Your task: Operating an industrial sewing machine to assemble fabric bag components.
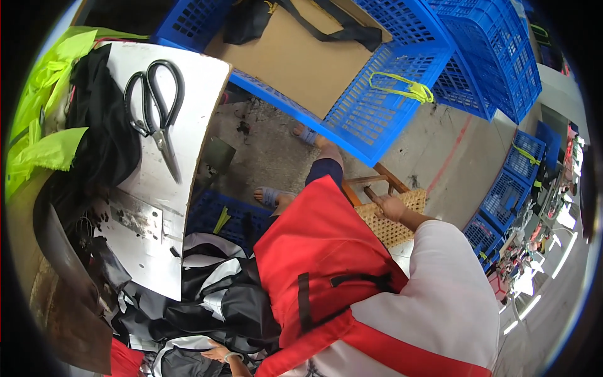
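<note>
On the right, my right hand point(391, 206) is closed round the wooden edge of a stool point(404, 217) with a woven seat. At the bottom, my left hand point(217, 353) lies on a heap of black and white fabric point(220, 308), its fingers stretched out and partly hidden by the folds. The heap spreads below the white tabletop point(151, 264), between it and my red apron point(326, 239). Black-handled scissors point(157, 116) rest on that tabletop, blades toward me. Beside them runs a length of black cloth point(103, 119).
A blue plastic crate point(370, 135) with cardboard point(301, 69) and black straps point(333, 31) stands ahead. More blue crates point(487, 56) are stacked at far right. Bright yellow-green plastic point(47, 144) hangs at the left. A lower blue crate point(210, 210) sits beside my feet.
</note>
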Demonstrator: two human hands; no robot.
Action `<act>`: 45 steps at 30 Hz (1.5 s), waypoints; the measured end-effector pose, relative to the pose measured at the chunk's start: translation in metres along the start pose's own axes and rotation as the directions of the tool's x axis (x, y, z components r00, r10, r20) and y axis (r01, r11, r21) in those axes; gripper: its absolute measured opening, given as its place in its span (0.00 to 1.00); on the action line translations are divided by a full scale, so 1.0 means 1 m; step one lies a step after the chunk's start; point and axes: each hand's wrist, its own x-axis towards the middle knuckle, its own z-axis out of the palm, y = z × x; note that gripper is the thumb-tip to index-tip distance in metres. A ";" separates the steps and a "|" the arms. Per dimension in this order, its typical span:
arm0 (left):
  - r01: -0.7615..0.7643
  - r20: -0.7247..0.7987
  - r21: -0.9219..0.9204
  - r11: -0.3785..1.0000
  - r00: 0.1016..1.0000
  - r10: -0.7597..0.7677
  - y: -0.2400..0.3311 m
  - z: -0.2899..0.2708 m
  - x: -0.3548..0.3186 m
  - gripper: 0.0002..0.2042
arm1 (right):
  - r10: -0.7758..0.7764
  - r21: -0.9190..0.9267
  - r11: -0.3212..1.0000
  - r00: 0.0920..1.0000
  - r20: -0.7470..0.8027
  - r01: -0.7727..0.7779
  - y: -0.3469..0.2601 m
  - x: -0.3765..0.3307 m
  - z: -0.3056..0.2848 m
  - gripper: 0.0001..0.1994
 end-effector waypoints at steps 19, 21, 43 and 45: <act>0.003 0.173 0.099 0.995 0.985 -0.021 0.027 -0.006 -0.011 0.48 | -0.205 0.094 0.976 0.976 0.074 0.197 -0.064 0.117 0.030 0.24; -0.022 0.218 0.101 0.995 0.976 0.000 0.022 -0.014 -0.004 0.48 | -0.261 -0.083 0.955 0.940 0.218 0.285 -0.099 0.102 -0.029 0.30; 0.036 -0.312 0.112 0.993 0.950 0.001 0.014 0.030 -0.009 0.42 | -0.082 -0.420 0.832 0.829 0.553 0.362 -0.089 0.108 -0.085 0.41; -0.015 -0.407 0.114 0.993 0.912 0.061 0.019 0.034 -0.015 0.41 | -0.137 -0.359 0.864 0.849 0.510 0.354 -0.125 0.141 -0.088 0.39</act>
